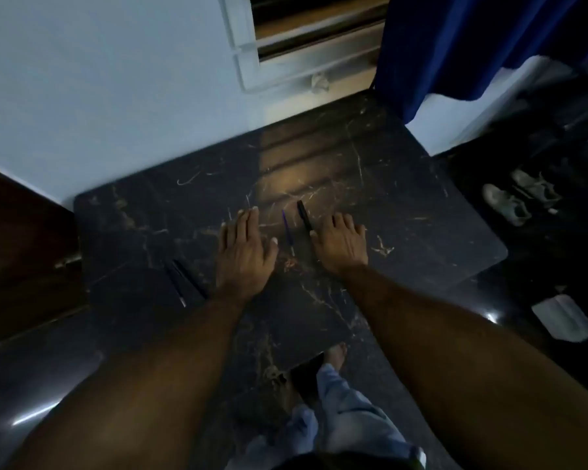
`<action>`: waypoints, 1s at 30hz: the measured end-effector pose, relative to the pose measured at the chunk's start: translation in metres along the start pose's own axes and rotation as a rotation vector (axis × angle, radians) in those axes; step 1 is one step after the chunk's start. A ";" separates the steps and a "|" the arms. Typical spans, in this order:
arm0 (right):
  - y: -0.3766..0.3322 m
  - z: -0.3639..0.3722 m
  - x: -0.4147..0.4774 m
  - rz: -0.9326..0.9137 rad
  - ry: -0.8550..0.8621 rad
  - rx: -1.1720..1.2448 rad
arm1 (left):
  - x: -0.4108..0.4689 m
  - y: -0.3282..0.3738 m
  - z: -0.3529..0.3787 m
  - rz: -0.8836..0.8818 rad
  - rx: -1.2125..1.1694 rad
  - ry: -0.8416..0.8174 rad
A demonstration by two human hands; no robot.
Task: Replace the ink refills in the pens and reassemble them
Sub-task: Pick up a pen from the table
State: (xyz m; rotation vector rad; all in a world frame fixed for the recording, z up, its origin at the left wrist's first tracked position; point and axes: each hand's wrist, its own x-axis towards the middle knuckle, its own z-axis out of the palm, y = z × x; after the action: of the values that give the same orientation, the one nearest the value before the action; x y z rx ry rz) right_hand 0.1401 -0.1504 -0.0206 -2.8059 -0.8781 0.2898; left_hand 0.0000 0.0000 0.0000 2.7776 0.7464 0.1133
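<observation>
A dark marble table (404, 212) holds the pen parts. A thin blue ink refill (288, 230) lies between my hands, pointing away from me. Just right of it lies a black pen barrel (304, 215), its near end by the thumb of my right hand (340, 244). That hand rests palm down on the table with fingers slightly curled, holding nothing. My left hand (245, 249) lies flat with fingers spread, left of the refill. Two more thin dark pen pieces (184, 281) lie side by side at the left, near my left wrist.
A pale wall and a window frame (306, 39) stand behind the table, with a blue curtain (472, 45) at the right. A pair of shoes (520, 198) and a white cloth (562, 317) lie on the dark floor to the right. A dark wooden cabinet (21, 249) stands at the left.
</observation>
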 end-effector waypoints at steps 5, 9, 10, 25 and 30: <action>-0.009 0.017 0.031 0.058 -0.068 0.002 | 0.004 0.007 0.011 -0.062 -0.106 0.006; -0.006 0.025 0.049 0.082 -0.088 0.028 | 0.023 0.018 0.019 -0.092 -0.209 0.111; -0.003 0.025 0.052 0.088 -0.085 0.041 | 0.029 0.021 0.020 -0.123 -0.279 0.139; 0.034 -0.167 -0.010 -0.050 0.012 1.804 | 0.061 0.113 -0.111 -0.043 -1.560 -0.081; 0.005 -0.184 -0.020 -0.016 0.134 1.947 | 0.059 0.135 -0.132 0.137 -1.481 -0.029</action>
State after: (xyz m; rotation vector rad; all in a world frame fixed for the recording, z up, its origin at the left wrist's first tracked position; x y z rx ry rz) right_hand 0.1704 -0.1880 0.1583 -0.9607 -0.1818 0.5159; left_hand 0.0975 -0.0523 0.1646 1.3851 0.2228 0.4332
